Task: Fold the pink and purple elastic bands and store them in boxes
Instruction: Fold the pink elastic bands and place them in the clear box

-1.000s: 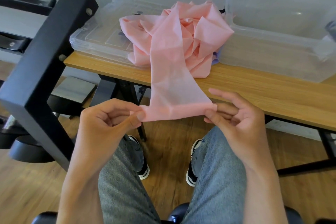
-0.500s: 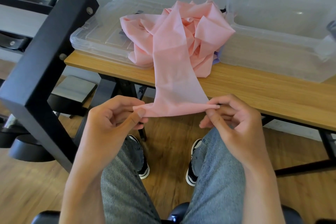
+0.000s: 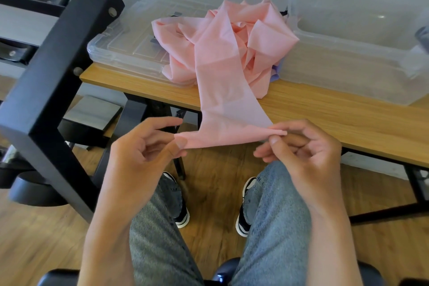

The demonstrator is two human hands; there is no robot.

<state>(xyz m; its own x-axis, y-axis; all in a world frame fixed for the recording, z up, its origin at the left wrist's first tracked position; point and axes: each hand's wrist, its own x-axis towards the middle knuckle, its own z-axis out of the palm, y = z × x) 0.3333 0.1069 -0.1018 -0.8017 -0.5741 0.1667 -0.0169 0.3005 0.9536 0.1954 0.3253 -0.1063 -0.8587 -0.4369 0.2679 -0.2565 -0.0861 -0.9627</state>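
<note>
- The pink band is a thin, half-sheer strip; most of it lies in a loose heap at the far middle of the wooden surface, partly over the flat clear lid at far left, and one tail runs off the near edge down to the hands.
- The left hand pinches the tail's left corner between thumb and forefinger; the right hand pinches the right corner the same way, its other fingers loosely curled. Each grip is pressed together on the band, and the end edge is drawn flat between them.
- It looks very light, soft and stretchy, with no stiffness to keep a fold; it will likely sag, twist and spring back if released.
- The corners of the end edge seem the best places to take hold, so the full width stays flat while it is folded.
- Pulling may drag the heap, which looks tangled.
- A sliver of the purple band shows under the heap's right side, just beside the open clear box at far right.
</note>
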